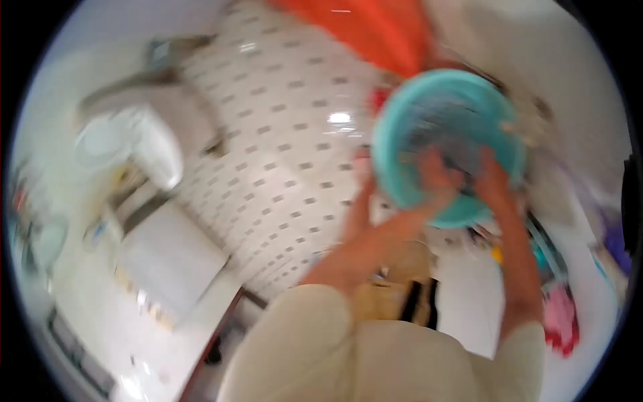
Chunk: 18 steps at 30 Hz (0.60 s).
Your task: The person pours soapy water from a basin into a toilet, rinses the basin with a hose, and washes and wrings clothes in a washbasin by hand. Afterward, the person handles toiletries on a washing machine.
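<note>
A round turquoise basin (394,137) stands at the upper right, with blurred greyish, wet-looking contents (445,120) inside. Both of my arms reach down into it. My left hand (439,175) is over the lower middle of the basin, at the near edge of the contents. To its right, my right hand (490,175) is inside the basin near the right wall. Motion smears the fingers of both hands, so whether they grip anything cannot be made out.
Orange cloth (368,30) hangs at the top above the tiled floor (281,120). On the left are a white toilet (157,147) and a white box-like unit (174,251). Pink and red cloth (561,318) lies at the lower right, near a purple item (617,248).
</note>
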Motion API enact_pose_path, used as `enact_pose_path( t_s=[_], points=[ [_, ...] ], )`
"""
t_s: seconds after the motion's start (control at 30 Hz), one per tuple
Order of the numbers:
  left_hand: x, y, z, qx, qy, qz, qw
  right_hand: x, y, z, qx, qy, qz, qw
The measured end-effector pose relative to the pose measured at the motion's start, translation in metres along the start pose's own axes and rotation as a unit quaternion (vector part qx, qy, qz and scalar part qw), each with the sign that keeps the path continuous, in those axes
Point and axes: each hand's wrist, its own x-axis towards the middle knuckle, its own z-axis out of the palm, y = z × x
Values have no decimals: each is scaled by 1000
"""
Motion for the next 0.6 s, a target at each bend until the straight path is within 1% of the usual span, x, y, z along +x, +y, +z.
enact_pose_path(
  t_s=[0.03,0.07,0.1,0.13,0.17,0.2,0.23,0.27,0.3,0.33,0.37,0.43,0.47,0.53,0.57,0.6],
  points=[
    [-12,7,-1,-69,-26,-157,985,-4,-38,-54,128,-46,32,990],
    [-18,16,-13,-183,-96,-298,932,-12,-66,-95,171,-122,75,975],
    [-11,34,-39,-322,-186,-420,828,-21,-82,-112,122,-139,91,978],
    [-2,56,-70,-427,-248,-503,709,-38,-93,-118,145,-96,37,984],
    [3,73,-88,-512,-258,-566,593,-53,-107,-137,91,-111,3,990],
    [5,86,-99,-553,-259,-596,522,-68,-122,-152,63,-98,-52,992],
    [9,101,-108,-577,-272,-589,496,-79,-135,-166,30,-83,-98,991],
    [13,115,-117,-600,-285,-583,468,-84,-144,-181,7,-81,-104,991],
    [4,110,-99,-644,-300,-544,446,-93,-154,-191,-18,-79,-108,991],
    [-6,104,-83,-668,-307,-517,438,-101,-165,-200,-43,-79,-110,990],
    [-14,104,-74,-691,-314,-490,428,-106,-177,-209,-12,-84,-88,993],
    [-29,119,-67,-704,-315,-463,437,-115,-192,-225,48,-92,-38,994],
    [-34,128,-69,-725,-301,-452,424,-122,-187,-221,56,-61,-33,996],
    [-42,139,-91,-763,-269,-435,396,-134,-180,-212,181,-3,8,983],
    [-43,142,-100,-774,-274,-424,381,-142,-174,-206,240,29,32,970],
    [-43,141,-106,-776,-270,-430,374,-149,-164,-195,356,35,90,930]
  ],
)
